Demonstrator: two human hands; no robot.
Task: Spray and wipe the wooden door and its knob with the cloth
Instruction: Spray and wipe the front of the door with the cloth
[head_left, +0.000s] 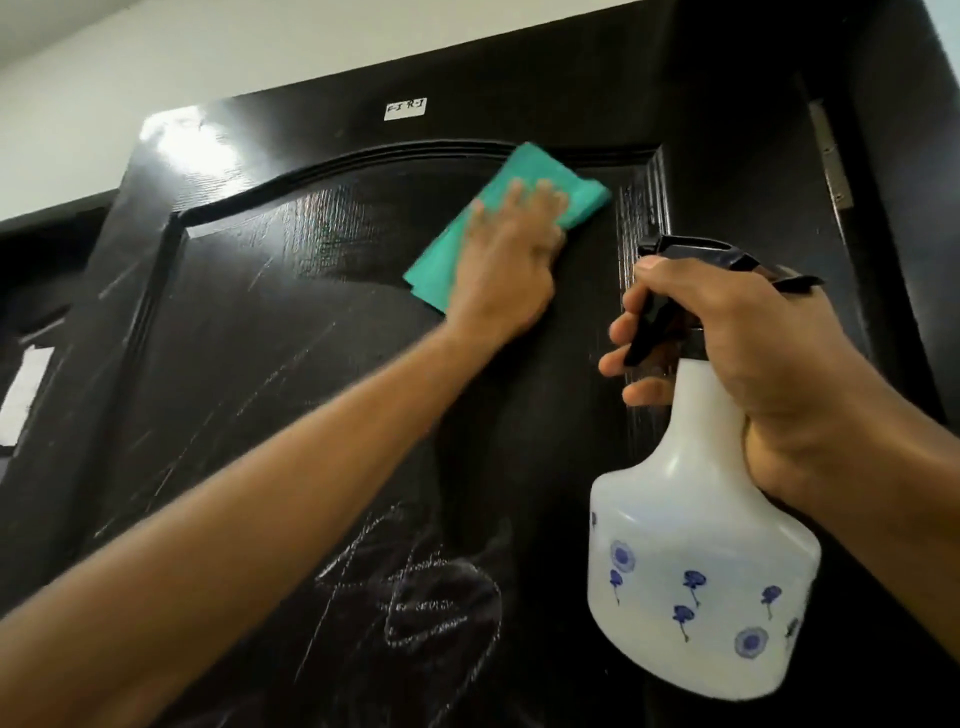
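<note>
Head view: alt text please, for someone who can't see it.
A person's left hand presses a green cloth flat against the upper panel of a dark wooden door. The right hand grips a white spray bottle with blue flowers, fingers on the black trigger. Pale scribbles mark the door lower down.

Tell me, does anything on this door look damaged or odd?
Yes. The dark wooden door carries pale scratch-like streaks across its panel and looping scribbles lower down, below the green cloth. Whether they are scratches or chalk is unclear.

Bare door panel left of cloth; spray bottle crowds the right.
</note>
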